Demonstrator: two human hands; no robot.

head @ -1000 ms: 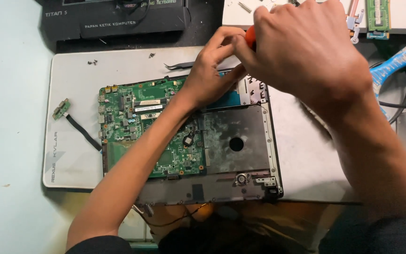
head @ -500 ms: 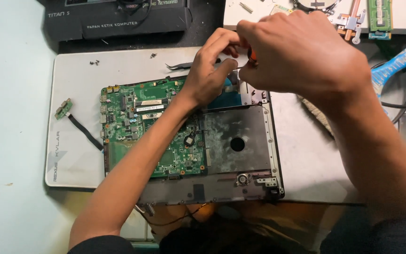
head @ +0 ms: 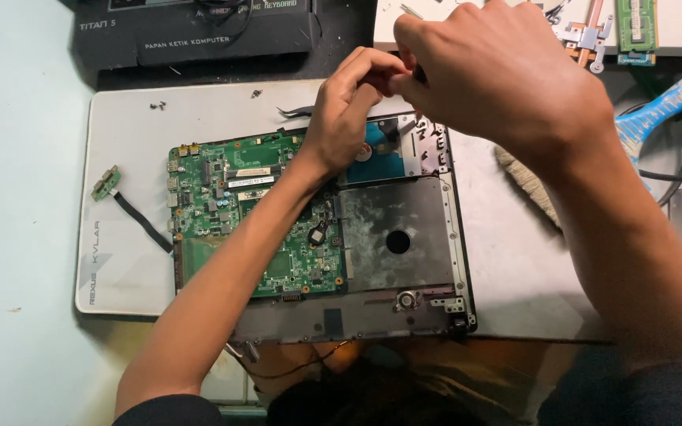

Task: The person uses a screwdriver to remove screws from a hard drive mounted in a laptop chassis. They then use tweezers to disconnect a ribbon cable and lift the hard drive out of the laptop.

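Over the far edge of the opened laptop base (head: 357, 315), your two hands are meeting; your right hand (head: 507, 87) is now curling tighter over the dark shaft of the screwdriver (head: 420, 75), and the orange handle that was showing between your fingers a second ago is now hidden inside your fist; I am judging from this that you are bearing down on a fastener rather than lifting the tool away; your left hand (head: 353, 110) is pinching narrowly at the tip, fingertips closed together just above the silver drive bracket (head: 424, 146), though I cannot tell whether a screw is sitting between them; both hands are staying where they were, so the work is carrying on at the same corner; the base is lying flat on the pale work mat (head: 128, 260), its green mainboard (head: 230, 205) filling the left half with your left forearm crossing over it; the blue-topped hard drive (head: 384, 162) is peeking out beneath your left hand, and the scuffed grey metal plate (head: 396, 233) with its round hole is sitting just below that; a small green daughterboard (head: 106, 182) with its black flat cable is lying apart on the mat, to the left.
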